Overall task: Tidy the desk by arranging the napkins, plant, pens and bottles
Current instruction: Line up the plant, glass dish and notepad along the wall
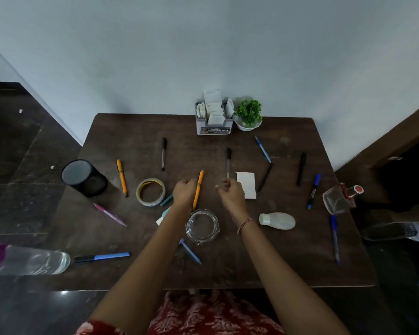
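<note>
I read this as the pen-gathering step. The left hand [184,192] is curled round the orange pen [198,187] at the middle of the worktop [288,262]. The right hand [230,193] hovers with curled fingers at the near end of the black-capped pen [228,163], just beside the napkin [246,188]. I cannot tell whether it pinches it. Next, I judge, both pens need carrying to the mesh cup [84,177], well apart at the left.

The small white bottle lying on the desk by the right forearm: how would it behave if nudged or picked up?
The white bottle lies on its side and looks rounded, so a nudge would probably roll it. It looks like plastic, so likely light and not fragile, though its fill cannot be seen.
</note>
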